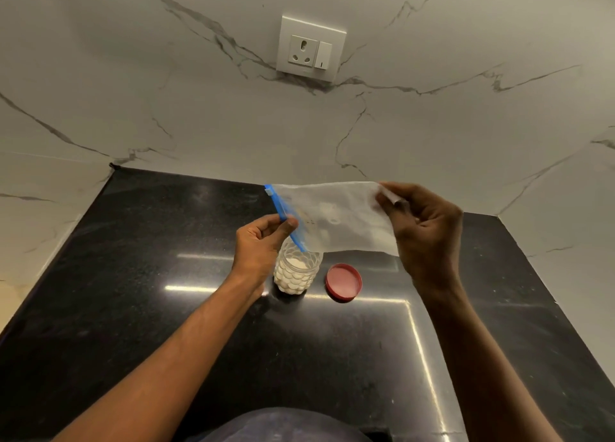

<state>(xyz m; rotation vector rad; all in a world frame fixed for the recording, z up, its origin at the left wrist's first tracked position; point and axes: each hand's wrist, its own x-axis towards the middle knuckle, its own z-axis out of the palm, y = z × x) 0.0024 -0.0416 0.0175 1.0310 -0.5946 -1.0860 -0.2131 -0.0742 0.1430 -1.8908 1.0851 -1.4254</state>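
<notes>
A clear zip bag (336, 218) with a blue slider strip hangs tilted in the air, its blue mouth end lowest, just above an open clear plastic jar (297, 271). White powder fills the lower part of the jar, which stands on the black counter (166, 275). My left hand (261, 245) pinches the blue strip near its middle. My right hand (422, 231) pinches the bag's far bottom corner and holds it higher. White dust clings inside the bag. The jar's red lid (343, 282) lies flat on the counter just right of the jar.
A marble-patterned wall rises behind the counter, with a white socket and switch plate (311, 48) high up. Side walls close in at left and right. The counter's polished black top shows light reflections.
</notes>
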